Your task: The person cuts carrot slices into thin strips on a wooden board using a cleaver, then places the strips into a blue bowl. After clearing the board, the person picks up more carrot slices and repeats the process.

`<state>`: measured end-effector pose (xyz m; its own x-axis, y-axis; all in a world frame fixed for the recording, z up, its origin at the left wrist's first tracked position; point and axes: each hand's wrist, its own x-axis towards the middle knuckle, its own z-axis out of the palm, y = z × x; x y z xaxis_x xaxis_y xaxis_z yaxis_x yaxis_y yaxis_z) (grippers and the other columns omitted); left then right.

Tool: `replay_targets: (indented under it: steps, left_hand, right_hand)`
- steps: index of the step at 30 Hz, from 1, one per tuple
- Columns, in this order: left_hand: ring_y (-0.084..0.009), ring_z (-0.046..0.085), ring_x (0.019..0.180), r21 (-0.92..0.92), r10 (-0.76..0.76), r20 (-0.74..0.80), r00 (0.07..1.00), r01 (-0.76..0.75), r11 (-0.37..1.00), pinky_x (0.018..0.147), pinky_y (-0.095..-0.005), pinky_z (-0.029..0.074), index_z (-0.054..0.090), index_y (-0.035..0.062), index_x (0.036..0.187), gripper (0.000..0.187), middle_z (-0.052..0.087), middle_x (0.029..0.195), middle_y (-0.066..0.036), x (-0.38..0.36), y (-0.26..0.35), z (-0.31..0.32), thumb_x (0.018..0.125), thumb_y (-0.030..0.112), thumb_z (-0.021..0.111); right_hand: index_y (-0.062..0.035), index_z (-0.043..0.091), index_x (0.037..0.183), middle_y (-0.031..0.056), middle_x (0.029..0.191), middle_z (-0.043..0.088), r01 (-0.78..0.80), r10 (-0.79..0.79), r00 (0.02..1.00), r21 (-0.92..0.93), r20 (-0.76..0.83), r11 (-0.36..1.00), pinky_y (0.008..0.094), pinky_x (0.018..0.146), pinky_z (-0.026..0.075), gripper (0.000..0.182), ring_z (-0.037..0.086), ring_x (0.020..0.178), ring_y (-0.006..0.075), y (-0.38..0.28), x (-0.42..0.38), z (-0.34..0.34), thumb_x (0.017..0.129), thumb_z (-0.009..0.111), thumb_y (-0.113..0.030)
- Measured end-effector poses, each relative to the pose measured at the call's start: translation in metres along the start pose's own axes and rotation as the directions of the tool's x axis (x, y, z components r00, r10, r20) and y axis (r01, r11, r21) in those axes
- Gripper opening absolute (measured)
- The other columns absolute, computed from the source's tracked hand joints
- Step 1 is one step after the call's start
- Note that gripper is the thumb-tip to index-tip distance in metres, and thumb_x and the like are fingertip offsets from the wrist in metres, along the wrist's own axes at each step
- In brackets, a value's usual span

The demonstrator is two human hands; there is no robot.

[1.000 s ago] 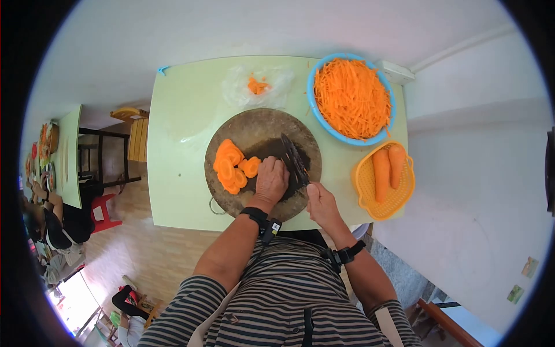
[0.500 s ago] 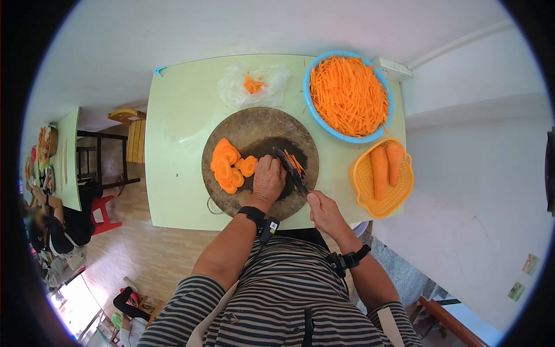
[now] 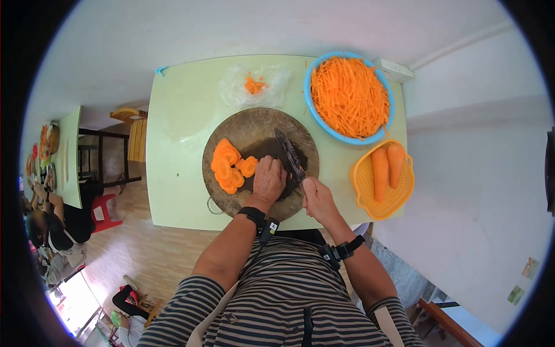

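Observation:
A round wooden chopping board (image 3: 248, 124) lies on the table. On its left side is a pile of carrot slices (image 3: 224, 165), with a few more slices (image 3: 248, 166) reaching to my left hand (image 3: 269, 178). That hand is closed, its fingers curled down on carrot slices mostly hidden beneath it. My right hand (image 3: 318, 201) is wrapped around the handle of a kitchen knife (image 3: 292, 155). The dark blade slants over the board, just right of my left fingertips, its tip pointing away from me.
A blue basin (image 3: 309, 107) heaped with carrot shreds (image 3: 350, 95) stands at the back right. Nearer, a yellow basket (image 3: 361, 173) holds two whole carrots (image 3: 380, 173). Behind the board, a plastic bag (image 3: 277, 87) has carrot bits on it. People sit at far left.
The knife and my right hand have shifted slightly left and away from me. The cut strips visible beside the blade are now hidden from view. My left hand stays in place.

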<state>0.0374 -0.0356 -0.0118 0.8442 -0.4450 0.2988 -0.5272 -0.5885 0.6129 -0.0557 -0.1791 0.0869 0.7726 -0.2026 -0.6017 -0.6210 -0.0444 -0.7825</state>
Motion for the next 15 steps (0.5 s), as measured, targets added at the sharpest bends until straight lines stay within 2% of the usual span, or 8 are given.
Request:
replay_targets:
  steps: [7, 11, 13, 15]
  left_hand:
    - [-0.0355, 0.057, 0.089, -0.012, 0.01, -0.063, 0.998, -0.011, 1.0, 0.078, -0.044, 0.045, 0.057, 0.002, 0.093, 0.014, 0.056, 0.093, -0.016, 0.002, 0.002, 0.001, 0.083, 0.001, 0.067]
    - [-0.0352, 0.057, 0.09, -0.038, 0.011, -0.072, 0.997, -0.014, 0.999, 0.078, -0.0438, 0.045, 0.059, 0.0014, 0.096, 0.015, 0.057, 0.095, -0.016, 0.002, 0.003, -0.001, 0.084, 0.001, 0.067]
    - [-0.0358, 0.058, 0.093, -0.056, 0.01, -0.055, 0.998, -0.013, 0.998, 0.08, -0.0436, 0.045, 0.059, 0.001, 0.1, 0.018, 0.058, 0.097, -0.016, 0.002, 0.003, -0.002, 0.084, -0.001, 0.065]
    - [-0.0365, 0.058, 0.094, -0.075, -0.001, -0.047, 0.999, -0.003, 0.997, 0.081, -0.0438, 0.046, 0.059, 0.001, 0.102, 0.019, 0.058, 0.098, -0.016, 0.002, 0.002, -0.004, 0.084, -0.001, 0.065]
  right_hand:
    - [-0.0033, 0.057, 0.108, 0.0039, 0.063, 0.053, -0.059, 0.06, 0.998, 0.051, -0.02, 0.997, 0.0253, 0.043, 0.04, 0.047, 0.049, 0.045, 0.0102, 0.0, -0.013, -0.022, 0.109, 0.039, -0.046]
    - [-0.0048, 0.059, 0.114, 0.0035, 0.063, 0.053, -0.032, 0.036, 0.999, 0.105, -0.034, 0.994, 0.0259, 0.042, 0.04, 0.045, 0.049, 0.044, 0.0106, 0.012, -0.015, -0.024, 0.108, 0.041, -0.045]
    - [-0.006, 0.057, 0.105, 0.0035, 0.063, 0.054, -0.025, 0.033, 0.999, 0.165, -0.043, 0.986, 0.0253, 0.041, 0.04, 0.044, 0.049, 0.044, 0.0108, 0.01, -0.016, -0.024, 0.108, 0.04, -0.046]
    - [-0.0065, 0.056, 0.103, 0.0039, 0.063, 0.054, -0.025, 0.036, 0.998, 0.204, -0.049, 0.979, 0.0254, 0.041, 0.04, 0.044, 0.049, 0.044, 0.0109, 0.009, -0.016, -0.024, 0.109, 0.039, -0.047]
